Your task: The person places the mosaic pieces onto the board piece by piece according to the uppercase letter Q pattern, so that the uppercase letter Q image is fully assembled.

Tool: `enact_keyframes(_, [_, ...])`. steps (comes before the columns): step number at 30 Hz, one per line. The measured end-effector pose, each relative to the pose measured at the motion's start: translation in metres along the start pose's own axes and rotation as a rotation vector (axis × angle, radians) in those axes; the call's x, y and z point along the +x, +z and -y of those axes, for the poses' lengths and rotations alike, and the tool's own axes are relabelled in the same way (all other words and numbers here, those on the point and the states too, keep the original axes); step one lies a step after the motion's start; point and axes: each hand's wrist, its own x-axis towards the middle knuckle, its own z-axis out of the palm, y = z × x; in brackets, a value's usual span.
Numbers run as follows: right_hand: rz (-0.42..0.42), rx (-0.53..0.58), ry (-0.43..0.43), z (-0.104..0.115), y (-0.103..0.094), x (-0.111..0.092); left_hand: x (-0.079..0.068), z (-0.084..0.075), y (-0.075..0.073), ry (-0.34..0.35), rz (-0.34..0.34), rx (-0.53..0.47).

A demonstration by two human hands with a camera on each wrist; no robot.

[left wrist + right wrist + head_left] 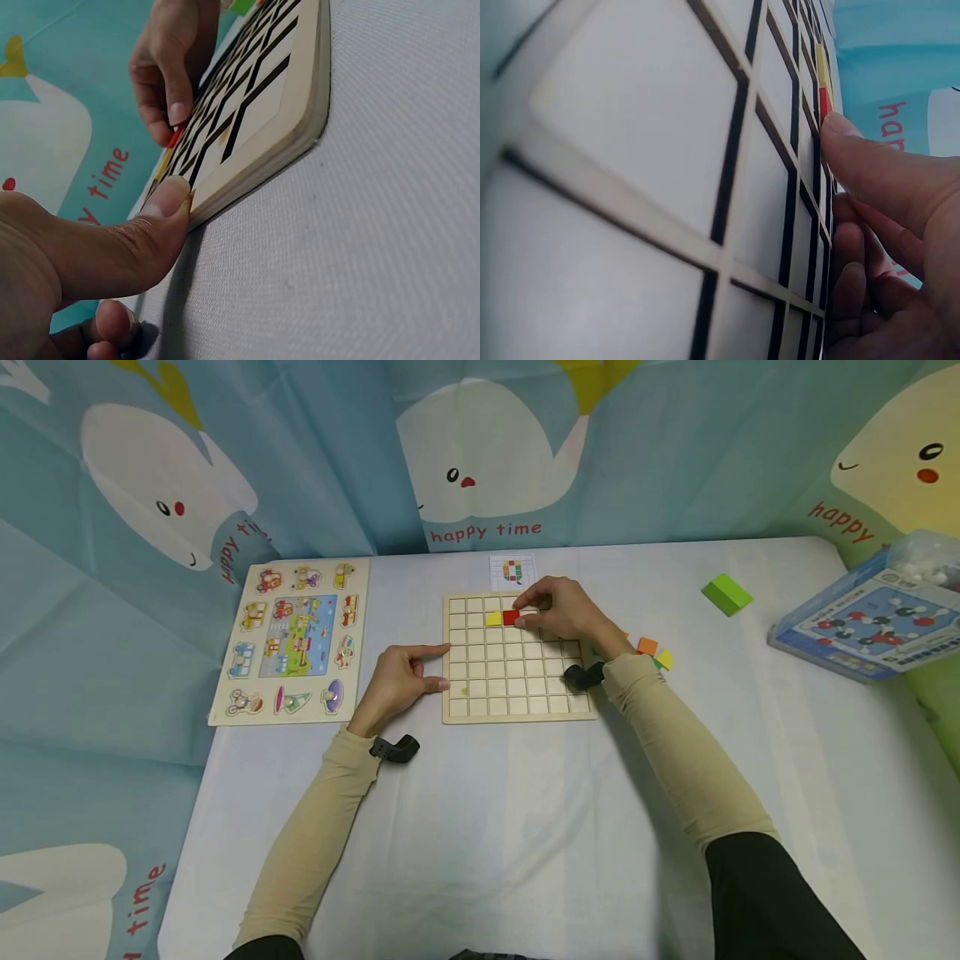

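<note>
A wooden grid board (521,714) lies on the table in front of the person. A yellow square tile (492,619) sits in one of its upper cells. Right beside it is a red square tile (511,617), which the right hand (564,608) pinches at its right side between thumb and index finger. In the right wrist view the thumb (885,176) reaches the red tile (825,103). The left hand (397,681) steadies the board's left edge, index finger and thumb spread apart along it. In the left wrist view its thumb (124,247) presses on the rim.
A small pattern card (512,571) lies behind the board. Several loose coloured tiles (647,646) lie to the right, partly hidden by the right wrist. A vehicle puzzle board (348,652) is at left. A green block (727,595) and a blue box (862,618) stand at right.
</note>
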Motion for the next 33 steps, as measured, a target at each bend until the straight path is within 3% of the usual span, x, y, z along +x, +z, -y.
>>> enact_keyframes(12, [-0.018,-0.02,-0.043,-0.0001,0.0014,0.0036,-0.0002,0.0,-0.0004,-0.014,-0.002,-0.006])
enact_keyframes(33, [0.0,-0.01,-0.036,-0.0012,-0.0002,-0.0001,-0.0005,0.0005,0.0008,-0.014,-0.006,-0.012])
